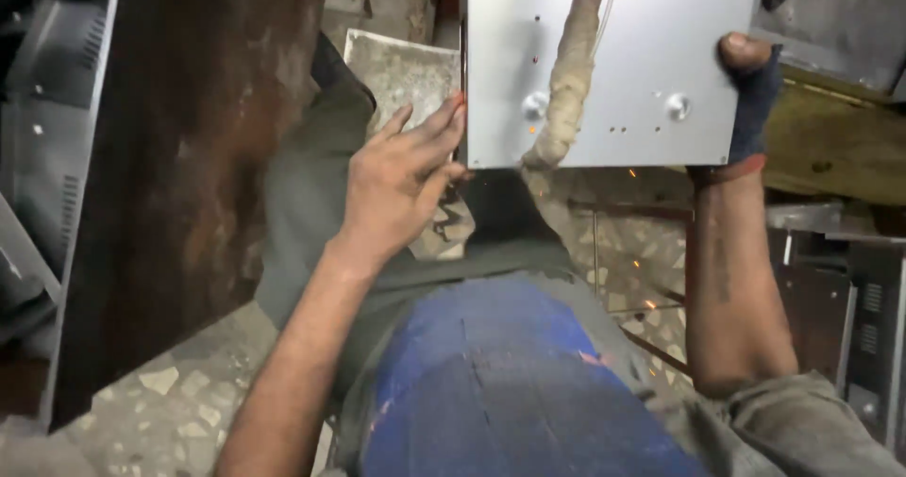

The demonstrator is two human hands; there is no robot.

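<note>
A grey sheet-metal panel point(642, 52) with small holes and two round studs fills the top centre. My left hand point(401, 180), bare, lies flat with its fingertips against the panel's left edge near the lower corner. My right hand point(750, 100), in a dark blue fingerless glove, grips the panel's right edge, thumb over the face. A cloth-wrapped hose or cable point(571, 81) hangs down across the panel's front. A few orange sparks point(651, 302) float below it.
A rusty brown metal sheet point(189, 156) stands on the left. Grey perforated metal cases point(868, 317) sit at the right, a wooden plank point(830, 147) behind them. Speckled terrazzo floor point(170, 392) shows below. My blue-clothed lap point(500, 383) fills the bottom centre.
</note>
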